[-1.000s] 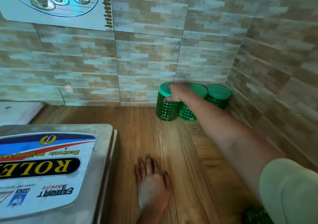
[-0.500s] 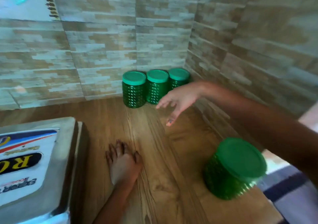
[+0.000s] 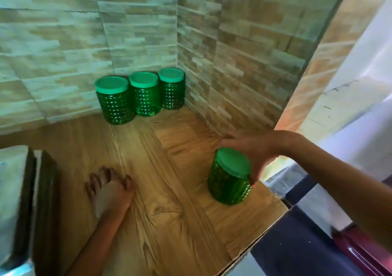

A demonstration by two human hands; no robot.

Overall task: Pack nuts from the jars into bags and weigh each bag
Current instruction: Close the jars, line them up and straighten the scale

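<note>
Three green plastic jars with green lids stand in a row in the tiled corner: left jar (image 3: 115, 102), middle jar (image 3: 146, 94), right jar (image 3: 172, 89). A fourth green jar (image 3: 228, 180) stands alone near the counter's right front edge, lid on. My right hand (image 3: 252, 150) wraps around its far side, fingers behind the lid and thumb low on the right. My left hand (image 3: 110, 188) lies flat on the wooden counter (image 3: 165, 222), fingers apart, holding nothing. No bags are in view.
The metal weighing scale (image 3: 17, 201) fills the left edge, close to my left hand. Tiled walls (image 3: 244, 63) close off the back and right of the counter. The counter's edge (image 3: 265, 235) runs diagonally at front right, with the floor below.
My right hand has come back from the three corner jars, moved down and right, and closed around the lone jar. The view has swung right. The left hand stays flat.
</note>
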